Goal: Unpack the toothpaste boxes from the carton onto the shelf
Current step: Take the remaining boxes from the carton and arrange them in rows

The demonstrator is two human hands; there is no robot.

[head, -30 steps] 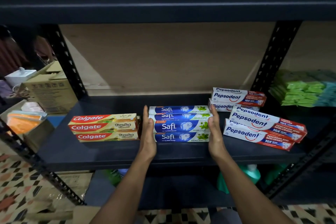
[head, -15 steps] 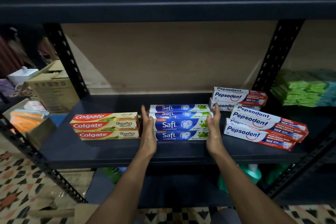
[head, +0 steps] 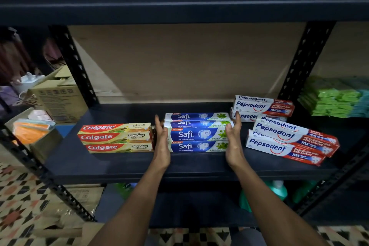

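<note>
From the head camera: looked down on a dark metal shelf (head: 119, 168) with toothpaste boxes in three groups along it. Found the Safi boxes (head: 197, 136) stacked in the middle, long sides forward, four labels showing one above another. Had the left hand (head: 161, 146) flat against the stack's left end, fingers straight and pointing toward the back wall, thumb resting on the upper box edge, nothing gripped. Had the right hand (head: 232, 142) at the stack's right end, fingers straight and a little spread, thumb over the end of an upper box, nothing curled round; could not tell whether the palm touched the ends or stood just off them. So bracketed the Safi stack between the two open palms. Saw the Colgate boxes (head: 115, 138) piled just beside the back of the left hand. Saw Pepsodent boxes to the right: a back pile (head: 263, 106) near the right fingertips, a front pile (head: 289, 142) lying skewed and apart from the hand. Noted green packets (head: 335, 100) beyond the right post and a brown cardboard box (head: 60, 100) beyond the left post.
</note>
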